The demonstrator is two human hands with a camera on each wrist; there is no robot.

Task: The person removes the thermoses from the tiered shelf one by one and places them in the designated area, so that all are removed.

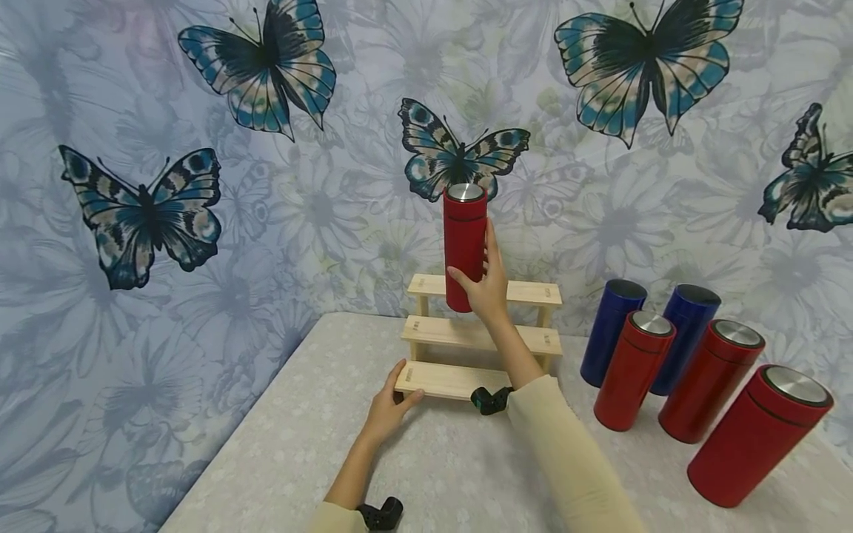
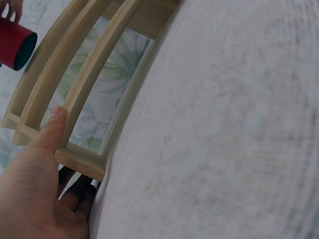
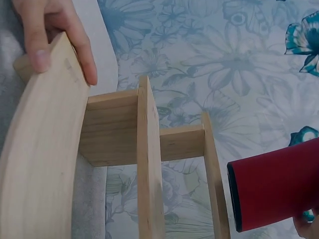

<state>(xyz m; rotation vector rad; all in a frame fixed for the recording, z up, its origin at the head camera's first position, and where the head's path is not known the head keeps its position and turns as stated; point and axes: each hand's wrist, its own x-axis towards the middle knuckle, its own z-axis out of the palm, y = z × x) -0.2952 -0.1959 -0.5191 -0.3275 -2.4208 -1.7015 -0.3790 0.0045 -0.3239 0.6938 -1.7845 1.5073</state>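
My right hand (image 1: 489,292) grips a red thermos (image 1: 465,255) with a silver lid, upright in front of the top step of a three-step wooden rack (image 1: 460,333). In the right wrist view the base of the red thermos (image 3: 269,189) stands apart from the top board. My left hand (image 1: 389,407) holds the left end of the rack's lowest step (image 1: 440,379). The left wrist view shows the thumb of that hand (image 2: 30,184) on the board's front edge, its other fingers around the end.
Right of the rack stand two blue thermoses (image 1: 609,333) (image 1: 686,333) and three red ones (image 1: 633,377) (image 1: 709,389) (image 1: 760,437). They rest on a pale cloth-covered table (image 1: 280,444). A butterfly-printed backdrop (image 1: 360,207) rises directly behind the rack and along the left.
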